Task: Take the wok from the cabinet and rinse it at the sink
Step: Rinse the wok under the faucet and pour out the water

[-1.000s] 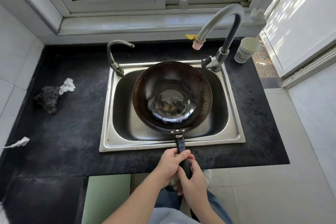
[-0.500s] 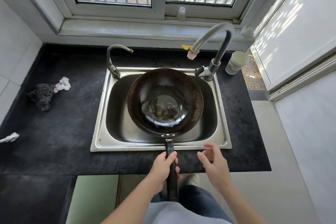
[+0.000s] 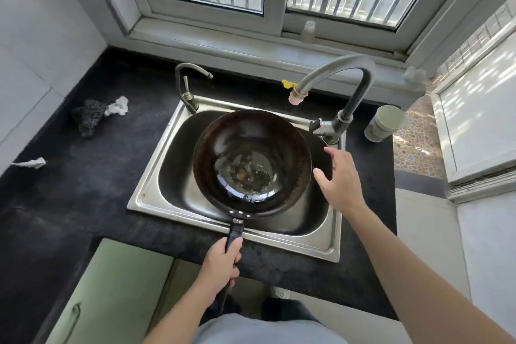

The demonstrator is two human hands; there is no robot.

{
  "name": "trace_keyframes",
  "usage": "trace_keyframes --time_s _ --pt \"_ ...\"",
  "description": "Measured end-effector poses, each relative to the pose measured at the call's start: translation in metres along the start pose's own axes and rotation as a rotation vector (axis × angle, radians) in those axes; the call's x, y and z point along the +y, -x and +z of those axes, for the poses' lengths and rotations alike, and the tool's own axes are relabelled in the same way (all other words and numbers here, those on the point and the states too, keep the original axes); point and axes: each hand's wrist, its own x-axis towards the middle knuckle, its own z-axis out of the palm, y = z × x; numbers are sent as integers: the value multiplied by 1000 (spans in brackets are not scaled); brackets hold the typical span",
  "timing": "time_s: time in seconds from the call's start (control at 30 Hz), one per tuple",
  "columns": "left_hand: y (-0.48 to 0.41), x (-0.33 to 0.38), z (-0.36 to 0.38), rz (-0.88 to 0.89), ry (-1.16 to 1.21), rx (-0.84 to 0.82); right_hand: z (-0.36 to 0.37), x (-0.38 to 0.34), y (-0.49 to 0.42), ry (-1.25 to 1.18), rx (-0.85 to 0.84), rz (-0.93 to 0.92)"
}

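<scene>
- My left hand point(image 3: 222, 262) grips the handle point(image 3: 236, 232) of the wok point(image 3: 251, 165), fingers curled round it.
- My right hand point(image 3: 339, 180) holds nothing, fingers spread, just beside the wok's right rim.
- Wok over the sink point(image 3: 156, 198) basin, near the faucet point(image 3: 343, 117).

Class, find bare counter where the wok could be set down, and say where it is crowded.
Largest bare patch: the counter left of the sink, between its rim, the scrubber, the tissue and the paper scrap. Crowded: the wok fills the sink; tap, cup and right hand crowd its right side.
</scene>
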Motion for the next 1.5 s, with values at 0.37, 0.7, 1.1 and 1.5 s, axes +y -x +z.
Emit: trace_keyframes --time_s 0.37,0.7,1.1,1.5 --pt "1 3 6 -9 -20 69 5 -7 -73 -136 -203 9" --pt "2 6 6 -29 -44 67 3 -7 -75 -68 -242 -58" --pt "4 8 3 -19 -92 48 3 -6 -78 38 -290 -82" --pt "5 5 4 0 -110 63 7 -8 -77 51 -288 -82"
